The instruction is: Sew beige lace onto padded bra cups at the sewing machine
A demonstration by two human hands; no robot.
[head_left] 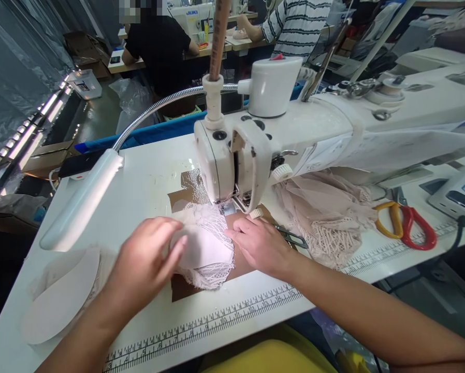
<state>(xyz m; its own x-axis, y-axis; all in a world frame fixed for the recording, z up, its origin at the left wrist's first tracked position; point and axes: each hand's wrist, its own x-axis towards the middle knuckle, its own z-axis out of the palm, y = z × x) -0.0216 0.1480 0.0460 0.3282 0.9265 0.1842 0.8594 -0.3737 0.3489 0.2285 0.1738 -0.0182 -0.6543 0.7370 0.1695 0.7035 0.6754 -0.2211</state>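
"What lies nearest?"

"A black-marked ruler strip point(217, 322) along the near edge of the white sewing table point(143, 186). Toward the near left corner rests a pale, smooth oval pad point(61, 305)."

"And the hands?"

"The left hand point(150, 254) is curved at the left side of a pale pink, lace-edged fabric cup piece point(213, 248), thumb and fingers parted and gripping nothing that I can see. The right hand point(261, 243) lies low at the piece's right side, fingers together; I can't tell whether they pinch the lace."

"Where is that piece exactly?"

"In from the near edge, over flat brown patches point(184, 292), its far end at the needle area of a white metal sewing machine point(321, 124)."

"What's to the right?"

"A dark metal tool point(296, 240) just beside the right hand, then rumpled blush netted fabric point(325, 207), and scissors with red and yellow handles point(405, 224) toward the right end."

"Farther off?"

"A white gooseneck lamp point(81, 202) leans over the left edge. Beyond the table's far edge sit a person in a black top point(158, 49) and another in a striped top point(304, 26)."
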